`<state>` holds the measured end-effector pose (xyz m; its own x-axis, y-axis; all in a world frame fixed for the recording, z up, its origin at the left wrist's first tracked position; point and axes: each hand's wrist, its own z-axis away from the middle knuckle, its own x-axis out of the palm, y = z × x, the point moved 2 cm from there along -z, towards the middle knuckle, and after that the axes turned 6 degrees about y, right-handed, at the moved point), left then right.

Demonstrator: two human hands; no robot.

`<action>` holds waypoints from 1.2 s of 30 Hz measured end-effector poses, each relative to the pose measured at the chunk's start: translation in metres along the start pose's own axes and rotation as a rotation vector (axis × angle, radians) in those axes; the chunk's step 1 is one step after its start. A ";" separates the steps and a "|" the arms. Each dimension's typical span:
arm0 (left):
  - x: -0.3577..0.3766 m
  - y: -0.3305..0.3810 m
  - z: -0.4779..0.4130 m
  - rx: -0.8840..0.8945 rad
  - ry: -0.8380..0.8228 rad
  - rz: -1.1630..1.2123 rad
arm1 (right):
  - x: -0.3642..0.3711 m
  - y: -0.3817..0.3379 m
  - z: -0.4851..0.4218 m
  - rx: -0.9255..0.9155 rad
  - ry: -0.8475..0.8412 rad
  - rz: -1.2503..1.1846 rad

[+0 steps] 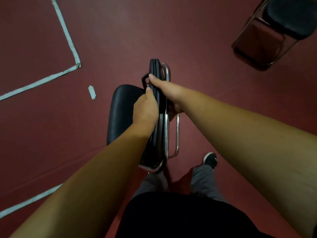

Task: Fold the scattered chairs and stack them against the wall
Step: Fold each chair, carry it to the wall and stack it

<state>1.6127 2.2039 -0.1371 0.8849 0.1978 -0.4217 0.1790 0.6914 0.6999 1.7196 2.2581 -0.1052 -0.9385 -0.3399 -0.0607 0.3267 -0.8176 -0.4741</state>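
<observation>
Gripping the chair point(120, 115) by its black backrest at centre, the left hand point(145, 109) and right hand point(169, 94) curl fingers and thumbs round the top edge; its seat juts toward nine o'clock. A second chair point(281, 23) stands unfolded at two o'clock.

2 chairs point(120, 114) point(288, 19), 2 hands point(145, 109) point(169, 91)

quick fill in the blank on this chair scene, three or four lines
The left hand and right hand grip a chair whose seat is ____.
The other chair stands to its ____.
The tape lies to its ____.
The floor is dark ____.
Missing: black, right, left, red.
</observation>
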 end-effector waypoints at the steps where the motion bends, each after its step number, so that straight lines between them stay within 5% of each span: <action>1: -0.004 -0.001 -0.003 -0.005 0.007 0.006 | 0.006 -0.002 -0.001 -0.003 0.017 -0.004; 7: -0.043 -0.026 -0.023 -0.023 0.037 0.001 | 0.059 -0.006 -0.017 -0.102 0.222 -0.002; 15: -0.058 -0.046 -0.028 -0.105 -0.025 0.063 | 0.080 0.002 -0.027 -0.203 0.262 0.126; 24: -0.016 -0.033 -0.009 -0.107 -0.119 0.059 | 0.028 0.028 -0.001 -0.143 0.282 0.038; 36: 0.106 0.021 0.077 -0.030 -0.594 -0.120 | -0.128 0.087 0.053 -0.116 0.475 -0.227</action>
<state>1.7436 2.1855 -0.1227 0.9496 -0.2984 -0.0962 0.2874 0.7062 0.6471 1.8741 2.2060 -0.0921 -0.9401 0.1087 -0.3231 0.1205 -0.7805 -0.6134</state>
